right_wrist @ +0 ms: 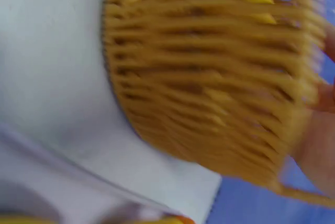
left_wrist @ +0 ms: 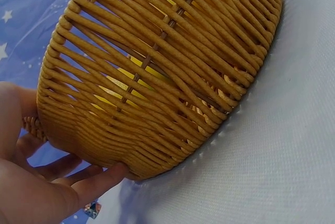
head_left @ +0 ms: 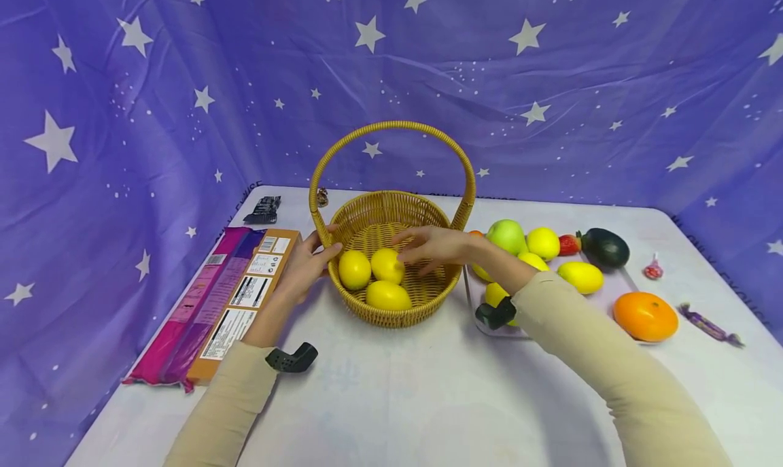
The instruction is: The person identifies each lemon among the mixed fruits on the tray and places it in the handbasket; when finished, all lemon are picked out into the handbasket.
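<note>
Lying in wicker basket, three yellow fruits, one beside right fingers

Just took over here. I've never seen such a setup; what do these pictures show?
No robot: a person works bare-handed. The wide picture comes from a head camera, the close ones from the left and right wrists. On the white table, the left hand holds the rim of a wicker basket containing three yellow fruits. The right hand reaches inside, apparently holding nothing. A tray of fruit lies to the right, a brown box and pink package to the left.
</note>
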`<state>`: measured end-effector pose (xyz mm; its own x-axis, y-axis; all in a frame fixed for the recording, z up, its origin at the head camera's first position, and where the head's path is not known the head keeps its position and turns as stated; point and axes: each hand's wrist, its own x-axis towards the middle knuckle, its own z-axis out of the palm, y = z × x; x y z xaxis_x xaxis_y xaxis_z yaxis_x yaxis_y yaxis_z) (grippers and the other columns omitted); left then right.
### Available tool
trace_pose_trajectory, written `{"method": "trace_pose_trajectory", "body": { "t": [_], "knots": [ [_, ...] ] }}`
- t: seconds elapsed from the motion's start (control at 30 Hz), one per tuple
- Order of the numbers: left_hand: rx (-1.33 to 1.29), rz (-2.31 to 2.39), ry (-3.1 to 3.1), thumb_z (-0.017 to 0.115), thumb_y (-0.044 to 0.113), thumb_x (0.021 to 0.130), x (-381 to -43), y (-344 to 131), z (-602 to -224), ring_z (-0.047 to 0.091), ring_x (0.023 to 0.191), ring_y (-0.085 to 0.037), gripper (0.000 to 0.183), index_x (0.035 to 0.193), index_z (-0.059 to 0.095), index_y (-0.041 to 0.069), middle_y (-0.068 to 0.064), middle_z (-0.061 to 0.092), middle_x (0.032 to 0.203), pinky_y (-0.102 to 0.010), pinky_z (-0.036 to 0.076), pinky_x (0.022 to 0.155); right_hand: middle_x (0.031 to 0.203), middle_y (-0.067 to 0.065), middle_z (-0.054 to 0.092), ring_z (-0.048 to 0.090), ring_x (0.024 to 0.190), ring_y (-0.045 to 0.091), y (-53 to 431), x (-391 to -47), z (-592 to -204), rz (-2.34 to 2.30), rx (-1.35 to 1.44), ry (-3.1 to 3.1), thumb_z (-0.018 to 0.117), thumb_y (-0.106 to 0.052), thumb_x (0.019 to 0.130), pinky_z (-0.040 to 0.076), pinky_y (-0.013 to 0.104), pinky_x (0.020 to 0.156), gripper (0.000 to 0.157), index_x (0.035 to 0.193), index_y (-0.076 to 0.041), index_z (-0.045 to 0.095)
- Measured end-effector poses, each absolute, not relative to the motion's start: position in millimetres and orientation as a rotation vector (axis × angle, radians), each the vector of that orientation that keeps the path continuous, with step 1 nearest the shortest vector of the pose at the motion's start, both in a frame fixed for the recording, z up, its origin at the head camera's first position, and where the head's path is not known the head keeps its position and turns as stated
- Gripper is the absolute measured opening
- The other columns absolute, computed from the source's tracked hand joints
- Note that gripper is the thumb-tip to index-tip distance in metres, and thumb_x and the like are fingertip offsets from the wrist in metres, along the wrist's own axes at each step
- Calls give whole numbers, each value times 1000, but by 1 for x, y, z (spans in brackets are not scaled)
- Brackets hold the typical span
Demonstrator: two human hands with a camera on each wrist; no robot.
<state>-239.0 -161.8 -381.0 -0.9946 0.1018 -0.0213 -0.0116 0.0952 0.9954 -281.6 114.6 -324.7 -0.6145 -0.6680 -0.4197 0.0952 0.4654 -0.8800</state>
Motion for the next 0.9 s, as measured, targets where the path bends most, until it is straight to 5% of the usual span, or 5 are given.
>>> {"method": "trace_pose_trajectory", "body": {
  "t": [0.33, 0.63, 0.9],
  "knots": [
    [95, 2052, 2248, 52, 15, 101, -239, -162, -380, 48, 124, -36, 49, 147, 37, 6, -19, 35, 147, -42, 52, 90, 147, 18, 36, 41, 131, 34, 194, -277, -274, -1225, -570, 1941, 59, -16, 98, 43, 47, 102, 58, 148, -7, 31],
    [84, 2039, 2259, 52, 16, 101, -239, -163, -379, 48, 123, -37, 49, 147, 37, 7, -20, 35, 147, -43, 52, 91, 144, 18, 34, 46, 125, 30, 298, -280, -278, -1503, -369, 2127, 48, -21, 103, 36, 57, 104, 51, 148, -10, 27],
    [90, 2033, 2268, 52, 16, 101, -238, -162, -380, 47, 124, -37, 49, 147, 37, 6, -20, 34, 148, -42, 53, 89, 155, 30, 8, 20, 138, 47, 352, -293, -315, -1422, -51, 2217, 47, -28, 104, 43, 46, 102, 71, 154, -2, 4]
  ]
}}
